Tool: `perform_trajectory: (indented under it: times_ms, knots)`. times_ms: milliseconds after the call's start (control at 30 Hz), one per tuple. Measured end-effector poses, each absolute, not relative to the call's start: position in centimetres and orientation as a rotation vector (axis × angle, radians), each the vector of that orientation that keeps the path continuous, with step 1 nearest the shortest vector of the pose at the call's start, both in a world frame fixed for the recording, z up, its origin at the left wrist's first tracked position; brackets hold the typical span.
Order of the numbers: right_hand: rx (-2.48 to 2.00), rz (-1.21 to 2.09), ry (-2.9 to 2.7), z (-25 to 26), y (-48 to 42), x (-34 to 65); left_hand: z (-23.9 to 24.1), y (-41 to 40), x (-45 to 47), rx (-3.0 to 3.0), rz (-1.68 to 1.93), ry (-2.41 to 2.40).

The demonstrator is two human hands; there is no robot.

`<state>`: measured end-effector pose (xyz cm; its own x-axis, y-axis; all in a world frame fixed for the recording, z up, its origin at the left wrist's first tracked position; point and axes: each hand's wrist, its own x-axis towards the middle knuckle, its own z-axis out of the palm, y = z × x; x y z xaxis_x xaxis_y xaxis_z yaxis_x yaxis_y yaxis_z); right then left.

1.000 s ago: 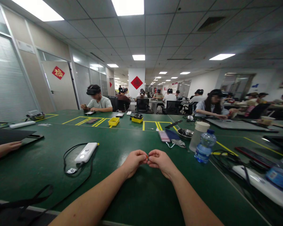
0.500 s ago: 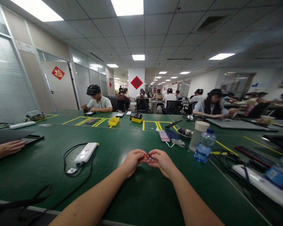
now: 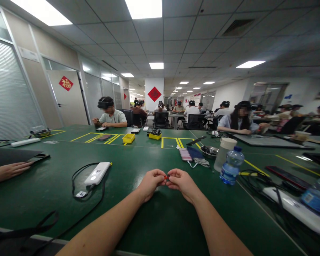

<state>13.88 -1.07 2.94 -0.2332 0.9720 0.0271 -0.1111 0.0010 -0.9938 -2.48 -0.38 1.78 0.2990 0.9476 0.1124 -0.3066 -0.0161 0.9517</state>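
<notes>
My left hand (image 3: 151,183) and my right hand (image 3: 180,182) meet fingertip to fingertip above the green table (image 3: 117,199), in the middle of the head view. Pinched between them is a small orange-red piece (image 3: 166,177), with a dark bit at its right side. Fingers cover most of it, so its kind is too small to make out. Both hands are closed, thumbs and forefingers pressed together around the piece. I cannot tell whether it is one part or two.
Left of my hands lies a white power bank (image 3: 97,174) with a black cable. To the right stand a water bottle (image 3: 232,166) and a pale tumbler (image 3: 225,153). Ahead are a metal bowl (image 3: 209,150) and yellow trays (image 3: 128,138). Another person's hand (image 3: 12,171) rests at far left.
My fingers have shifted slightly around the small piece; less red and white shows at the right fingertips. Both hands stay in the same place. The hand at far left has moved slightly right.
</notes>
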Motion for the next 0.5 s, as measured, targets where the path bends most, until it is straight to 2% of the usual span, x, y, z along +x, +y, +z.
perform_trajectory:
  times_ms: [500]
  knots:
    - [-0.955, 1.484, -1.22, 2.87, -0.86, 13.87, 1.7, -0.03, -2.58, 1.127, 1.154, 0.728]
